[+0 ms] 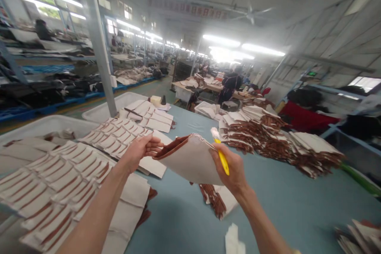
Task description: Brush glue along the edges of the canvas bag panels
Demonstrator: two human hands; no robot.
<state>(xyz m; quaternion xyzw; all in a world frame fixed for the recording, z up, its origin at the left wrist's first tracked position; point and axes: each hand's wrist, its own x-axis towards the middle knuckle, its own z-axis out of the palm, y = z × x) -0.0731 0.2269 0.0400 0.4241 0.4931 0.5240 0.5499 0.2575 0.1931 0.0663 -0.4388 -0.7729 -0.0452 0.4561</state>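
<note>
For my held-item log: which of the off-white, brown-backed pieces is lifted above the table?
The curved off-white piece, held by the right hand beside a yellow-handled tool; the other pieces nearby lie in stacks or overlapping rows.

From where I stand, a free lane crosses the tabletop (pixel 285 198) right of the right hand (pixel 235 170). To the left, rows of cloth pieces (pixel 68 178) obstruct low passage. Stacks (pixel 250 125) block the far right. A small bundle (pixel 228 200) lies below the held piece (pixel 190 162); a post (pixel 99 43) rises beyond the rows.
</note>
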